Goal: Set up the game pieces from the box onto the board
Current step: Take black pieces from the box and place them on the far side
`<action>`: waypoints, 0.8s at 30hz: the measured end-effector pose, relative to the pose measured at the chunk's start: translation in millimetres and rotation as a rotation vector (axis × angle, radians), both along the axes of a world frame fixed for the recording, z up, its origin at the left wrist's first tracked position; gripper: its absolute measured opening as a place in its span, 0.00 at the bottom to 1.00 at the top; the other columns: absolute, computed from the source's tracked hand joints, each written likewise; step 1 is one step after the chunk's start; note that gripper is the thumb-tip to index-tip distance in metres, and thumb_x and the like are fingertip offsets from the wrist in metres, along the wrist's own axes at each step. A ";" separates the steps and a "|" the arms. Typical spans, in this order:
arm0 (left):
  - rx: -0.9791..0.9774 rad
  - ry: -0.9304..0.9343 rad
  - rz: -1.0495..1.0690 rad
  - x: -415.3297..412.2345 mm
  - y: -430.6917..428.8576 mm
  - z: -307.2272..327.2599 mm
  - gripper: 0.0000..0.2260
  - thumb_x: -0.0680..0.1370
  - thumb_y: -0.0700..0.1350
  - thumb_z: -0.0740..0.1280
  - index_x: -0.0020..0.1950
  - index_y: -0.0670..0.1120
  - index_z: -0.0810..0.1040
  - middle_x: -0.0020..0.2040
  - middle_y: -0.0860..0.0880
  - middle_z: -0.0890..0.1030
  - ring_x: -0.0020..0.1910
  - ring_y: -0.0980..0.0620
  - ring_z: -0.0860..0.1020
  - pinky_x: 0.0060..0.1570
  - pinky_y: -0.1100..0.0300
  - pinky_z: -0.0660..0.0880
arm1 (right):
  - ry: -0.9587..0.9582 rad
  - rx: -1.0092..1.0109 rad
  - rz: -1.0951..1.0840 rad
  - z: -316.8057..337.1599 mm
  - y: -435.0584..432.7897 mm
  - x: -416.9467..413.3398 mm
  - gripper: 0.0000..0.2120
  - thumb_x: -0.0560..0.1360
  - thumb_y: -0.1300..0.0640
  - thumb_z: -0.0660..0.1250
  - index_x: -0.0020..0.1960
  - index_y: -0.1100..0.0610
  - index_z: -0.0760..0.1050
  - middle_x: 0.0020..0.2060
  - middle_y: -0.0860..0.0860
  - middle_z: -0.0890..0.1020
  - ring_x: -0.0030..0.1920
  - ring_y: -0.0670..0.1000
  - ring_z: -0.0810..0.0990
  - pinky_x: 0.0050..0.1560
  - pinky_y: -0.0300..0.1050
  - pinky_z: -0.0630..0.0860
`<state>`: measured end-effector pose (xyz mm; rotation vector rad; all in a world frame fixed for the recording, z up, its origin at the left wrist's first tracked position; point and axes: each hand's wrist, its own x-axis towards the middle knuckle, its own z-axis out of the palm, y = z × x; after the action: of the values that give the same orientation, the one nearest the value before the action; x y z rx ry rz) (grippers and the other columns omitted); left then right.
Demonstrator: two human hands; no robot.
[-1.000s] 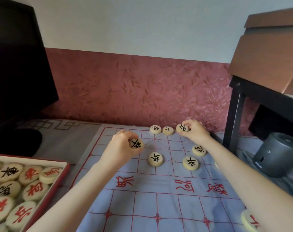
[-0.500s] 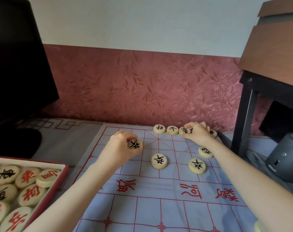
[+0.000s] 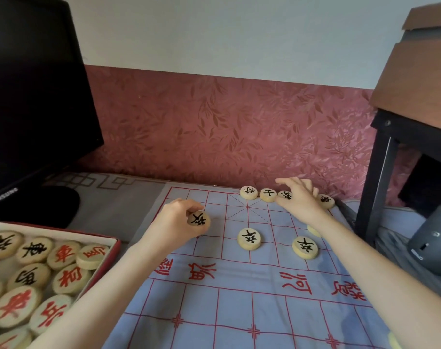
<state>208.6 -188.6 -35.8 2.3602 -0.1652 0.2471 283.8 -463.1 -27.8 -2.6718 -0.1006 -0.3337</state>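
Cloth game board (image 3: 239, 311), pale blue with a red printed grid and red characters across its middle band, lies flat and fills the near centre. At near left, just beside the board's left edge, sits a shallow red-rimmed cardboard box (image 3: 115, 244). It holds round pale wooden boxed discs (image 3: 63, 275) marked with red or black characters, packed against one another. Both bare forearms reach over the board from the near side.

Past the middle band, two black-marked discs lie flat on the grid, well apart: a centre disc (image 3: 249, 238) and a right-side disc (image 3: 305, 247). A hidden disc (image 3: 314, 230) shows only as a pale edge behind the right forearm.

The left hand (image 3: 173, 222) is curled over the left part of the board. It grasps a held disc (image 3: 198, 219) with a black character, its face tilted toward the camera. Whether this disc touches the cloth cannot be told.

The right hand (image 3: 298, 200) is released, fingers extended and spread, grasping nothing, over the board's far edge. Four black-marked discs lie along that edge:
- a first far disc (image 3: 249, 192);
- a second far disc (image 3: 268, 194) just beside the first;
- a third far disc (image 3: 285, 195), partly covered by the right hand;
- a fourth far disc (image 3: 326, 201) on the hand's other side.

A black monitor (image 3: 38, 96) stands at far left. A grey cylindrical device (image 3: 433, 238) and a dark table leg (image 3: 375, 185) are at far right. A dark red leaf-patterned wall covering (image 3: 227, 127) runs behind.
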 end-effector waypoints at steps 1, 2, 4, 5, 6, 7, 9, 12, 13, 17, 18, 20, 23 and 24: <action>0.003 0.016 -0.003 -2.0 0.8 -0.4 0.20 0.71 0.49 0.72 0.61 0.48 0.76 0.56 0.50 0.79 0.55 0.55 0.76 0.53 0.65 0.71 | -0.013 0.017 0.023 0.8 5.5 -3.3 0.19 0.75 0.54 0.64 0.66 0.48 0.70 0.64 0.47 0.70 0.66 0.52 0.58 0.60 0.45 0.54; 0.007 0.031 -0.006 -3.6 1.3 -0.9 0.20 0.71 0.49 0.72 0.61 0.48 0.76 0.55 0.50 0.79 0.55 0.55 0.76 0.53 0.64 0.71 | -0.027 0.032 0.049 1.5 10.8 -6.3 0.18 0.75 0.53 0.64 0.65 0.48 0.71 0.63 0.46 0.71 0.66 0.51 0.58 0.60 0.45 0.54; 0.019 0.046 -0.012 -6.8 2.1 -2.0 0.19 0.71 0.48 0.72 0.61 0.48 0.77 0.54 0.51 0.80 0.54 0.55 0.77 0.53 0.64 0.71 | -0.064 0.035 0.102 1.5 21.0 -11.3 0.15 0.76 0.53 0.64 0.62 0.47 0.73 0.61 0.45 0.73 0.65 0.50 0.59 0.57 0.44 0.53; 0.026 0.048 -0.014 -8.3 2.3 -2.9 0.18 0.71 0.48 0.72 0.60 0.48 0.77 0.54 0.51 0.81 0.53 0.55 0.77 0.52 0.65 0.72 | -0.080 0.033 0.124 1.1 25.5 -13.5 0.14 0.76 0.54 0.64 0.61 0.47 0.73 0.60 0.44 0.73 0.64 0.49 0.59 0.54 0.43 0.53; 0.031 0.047 -0.013 -9.6 2.3 -3.6 0.18 0.71 0.48 0.72 0.59 0.48 0.78 0.53 0.51 0.81 0.52 0.55 0.78 0.51 0.66 0.72 | -0.096 0.031 0.142 1.2 29.6 -15.9 0.14 0.75 0.54 0.64 0.61 0.47 0.74 0.60 0.43 0.73 0.64 0.49 0.60 0.53 0.42 0.52; 0.032 0.048 -0.009 -10.8 2.4 -4.6 0.17 0.71 0.48 0.71 0.58 0.48 0.78 0.53 0.51 0.81 0.51 0.56 0.78 0.51 0.66 0.71 | -0.105 0.032 0.155 1.5 33.2 -18.0 0.14 0.75 0.54 0.64 0.60 0.47 0.74 0.59 0.42 0.73 0.64 0.49 0.60 0.52 0.41 0.52; 0.034 0.062 -0.004 -12.0 2.3 -7.1 0.16 0.71 0.49 0.71 0.57 0.48 0.79 0.53 0.51 0.81 0.51 0.55 0.78 0.51 0.65 0.73 | -0.113 0.038 0.182 2.7 38.7 -22.9 0.13 0.75 0.54 0.65 0.59 0.46 0.74 0.58 0.41 0.74 0.64 0.48 0.61 0.51 0.41 0.52; 0.055 0.075 0.002 -14.2 1.7 -9.2 0.15 0.70 0.49 0.72 0.56 0.49 0.79 0.53 0.51 0.81 0.51 0.54 0.78 0.54 0.58 0.76 | -0.104 0.056 0.209 4.0 42.7 -29.4 0.12 0.75 0.54 0.65 0.58 0.44 0.74 0.56 0.39 0.73 0.62 0.47 0.61 0.54 0.43 0.53; 0.054 0.073 0.005 -14.9 1.6 -9.4 0.16 0.70 0.49 0.72 0.56 0.49 0.79 0.53 0.50 0.81 0.50 0.54 0.78 0.54 0.57 0.77 | -0.102 0.061 0.211 4.0 43.3 -31.6 0.12 0.76 0.54 0.65 0.58 0.44 0.74 0.56 0.39 0.73 0.62 0.46 0.61 0.55 0.43 0.53; 0.061 0.076 0.012 -16.3 3.8 -5.5 0.22 0.69 0.50 0.73 0.61 0.49 0.76 0.58 0.50 0.78 0.54 0.53 0.76 0.51 0.63 0.72 | -0.098 0.053 0.250 4.7 49.7 -41.0 0.13 0.76 0.55 0.64 0.60 0.47 0.73 0.57 0.40 0.73 0.62 0.46 0.61 0.51 0.40 0.52; 0.068 0.072 0.022 -16.3 5.4 -3.3 0.22 0.70 0.50 0.73 0.62 0.49 0.75 0.60 0.50 0.77 0.56 0.53 0.75 0.51 0.63 0.71 | -0.086 0.063 0.264 5.5 52.9 -43.4 0.13 0.76 0.55 0.65 0.60 0.47 0.73 0.58 0.41 0.74 0.62 0.46 0.61 0.52 0.40 0.52; 0.070 0.060 0.043 -17.7 10.2 2.5 0.20 0.72 0.49 0.71 0.63 0.48 0.75 0.61 0.50 0.78 0.58 0.52 0.75 0.54 0.61 0.72 | -0.049 0.096 0.307 7.6 60.7 -48.7 0.14 0.76 0.55 0.65 0.61 0.48 0.73 0.59 0.43 0.74 0.63 0.46 0.61 0.62 0.43 0.54; 0.051 0.043 0.073 -24.5 23.0 11.4 0.17 0.73 0.47 0.70 0.62 0.48 0.76 0.59 0.50 0.78 0.60 0.54 0.75 0.58 0.61 0.71 | -0.001 0.079 0.370 13.6 76.9 -59.2 0.15 0.77 0.53 0.64 0.63 0.48 0.72 0.58 0.43 0.73 0.65 0.47 0.60 0.60 0.42 0.54; 0.041 0.037 0.084 -28.1 29.3 14.4 0.16 0.73 0.47 0.70 0.61 0.48 0.77 0.59 0.50 0.79 0.60 0.54 0.75 0.57 0.61 0.70 | 0.016 0.073 0.393 16.0 83.6 -63.3 0.16 0.77 0.53 0.64 0.64 0.48 0.72 0.58 0.43 0.73 0.65 0.47 0.60 0.59 0.41 0.54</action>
<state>180.5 -159.3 -21.4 2.4141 -0.0532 0.2421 220.5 -379.4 -11.8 -2.5079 -0.5864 -0.1849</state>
